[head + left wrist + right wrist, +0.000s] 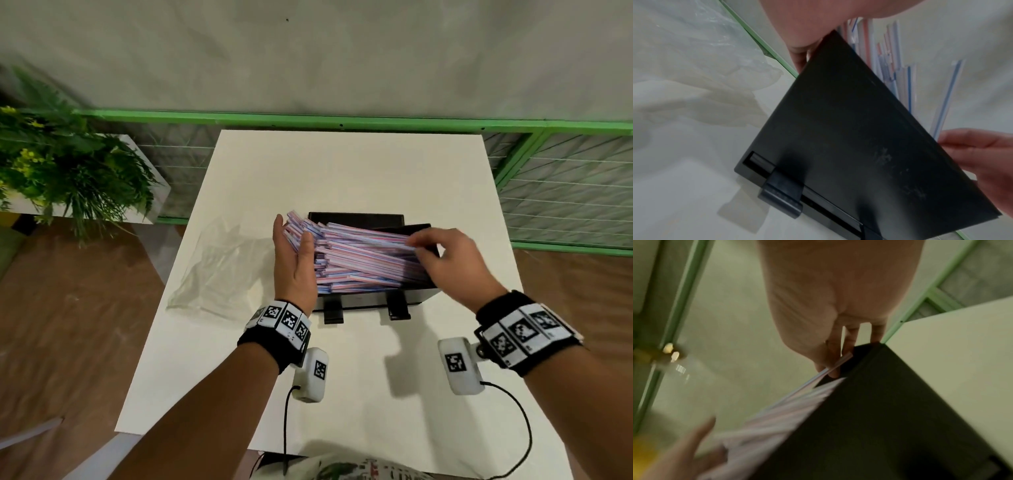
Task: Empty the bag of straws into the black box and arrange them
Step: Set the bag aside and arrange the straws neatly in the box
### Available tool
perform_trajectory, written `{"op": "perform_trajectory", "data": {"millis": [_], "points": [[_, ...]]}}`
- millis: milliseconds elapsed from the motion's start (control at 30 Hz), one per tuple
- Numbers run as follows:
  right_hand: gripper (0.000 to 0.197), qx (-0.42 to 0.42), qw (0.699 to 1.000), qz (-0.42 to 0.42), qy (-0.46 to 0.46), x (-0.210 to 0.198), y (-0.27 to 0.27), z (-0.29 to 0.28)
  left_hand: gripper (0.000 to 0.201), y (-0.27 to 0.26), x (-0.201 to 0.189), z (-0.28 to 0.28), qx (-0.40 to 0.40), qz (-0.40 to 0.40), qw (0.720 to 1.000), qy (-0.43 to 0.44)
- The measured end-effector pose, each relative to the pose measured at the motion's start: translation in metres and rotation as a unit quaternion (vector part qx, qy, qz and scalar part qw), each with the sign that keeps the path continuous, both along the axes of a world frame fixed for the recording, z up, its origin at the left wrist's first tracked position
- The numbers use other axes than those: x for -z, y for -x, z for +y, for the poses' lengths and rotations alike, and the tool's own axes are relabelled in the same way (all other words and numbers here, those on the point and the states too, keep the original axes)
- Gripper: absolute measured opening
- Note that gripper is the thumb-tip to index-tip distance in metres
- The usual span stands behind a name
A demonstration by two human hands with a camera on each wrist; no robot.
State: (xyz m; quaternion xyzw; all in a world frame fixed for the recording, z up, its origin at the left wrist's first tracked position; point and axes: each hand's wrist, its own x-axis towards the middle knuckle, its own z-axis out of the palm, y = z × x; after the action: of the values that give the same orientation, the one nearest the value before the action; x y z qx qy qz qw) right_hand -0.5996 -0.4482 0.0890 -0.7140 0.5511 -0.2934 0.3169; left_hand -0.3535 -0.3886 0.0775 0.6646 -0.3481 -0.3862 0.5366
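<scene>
A black box (356, 218) stands in the middle of the white table (342, 171), heaped with pink, blue and white striped straws (363, 260) lying left to right. My left hand (291, 240) is flat with straight fingers, its palm against the straws' left ends, which overhang the box. My right hand (423, 245) hovers over the right end, its fingers curled and pinching a single straw (836, 365) at the box's corner (869, 353). The empty clear plastic bag (219, 270) lies crumpled on the table to the left of the box.
Two black latches (334, 311) stick out from the box's near side. A green leafy plant (68, 171) on a white stand sits off the table's left. A green mesh fence (565, 192) runs behind the table, with brown floor on both sides.
</scene>
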Motion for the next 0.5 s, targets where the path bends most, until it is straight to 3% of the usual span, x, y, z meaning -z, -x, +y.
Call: {"op": "perform_trajectory", "data": {"millis": [67,133,333,433,500], "points": [[0.028,-0.056,0.993,0.087,0.052,0.011,0.002,0.004,0.082,-0.001,-0.001,0.000,-0.010,0.008,1.000,0.004],[0.028,-0.088,0.987,0.113,0.065,0.019,0.003,0.010,0.081,-0.003,-0.002,-0.001,-0.016,0.008,1.000,0.005],[0.023,-0.073,0.982,0.132,0.110,0.028,-0.002,0.029,0.088,-0.015,0.002,-0.008,-0.009,0.005,1.000,-0.019],[0.021,-0.072,0.980,0.151,0.113,0.032,-0.007,0.038,0.070,-0.016,0.001,-0.008,-0.002,0.025,1.000,-0.017],[0.018,-0.052,0.981,0.148,0.118,0.029,-0.009,0.041,0.071,-0.017,-0.002,-0.008,-0.003,0.050,0.999,-0.014]]}}
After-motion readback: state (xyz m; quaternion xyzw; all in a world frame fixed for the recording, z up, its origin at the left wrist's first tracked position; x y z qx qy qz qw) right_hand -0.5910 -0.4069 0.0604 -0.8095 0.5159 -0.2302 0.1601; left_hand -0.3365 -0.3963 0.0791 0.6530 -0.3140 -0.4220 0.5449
